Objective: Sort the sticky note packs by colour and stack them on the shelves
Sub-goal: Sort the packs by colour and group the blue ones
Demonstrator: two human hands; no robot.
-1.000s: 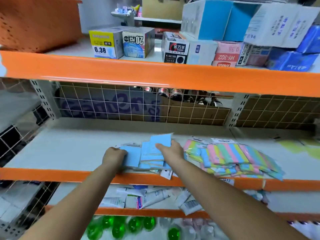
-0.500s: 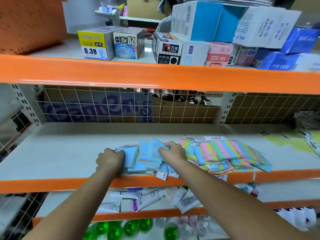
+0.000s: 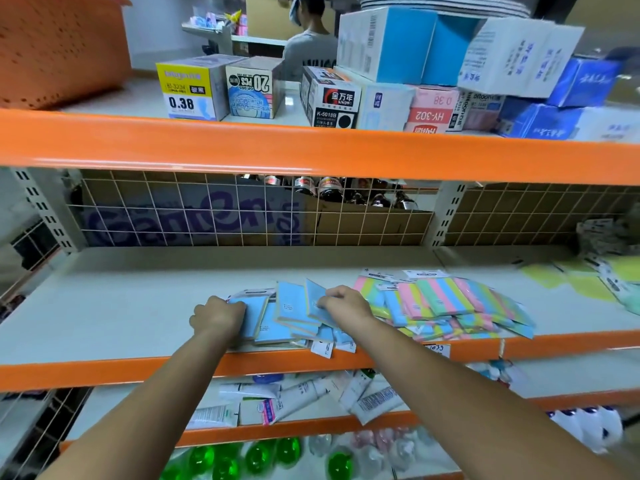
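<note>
Pale grey middle shelf [image 3: 121,306] with an orange front edge. On it, near the front: a loose pile of blue sticky note packs [image 3: 287,313]; just beside, to the right, a spread heap of striped multicolour packs [image 3: 446,303]; farther right, well apart, yellow packs [image 3: 568,278]. Above, top shelf [image 3: 311,150] carrying small boxes [image 3: 190,88] and an orange basket [image 3: 59,46]. Below, lower shelf [image 3: 114,403] holding tubes [image 3: 294,400].
</note>
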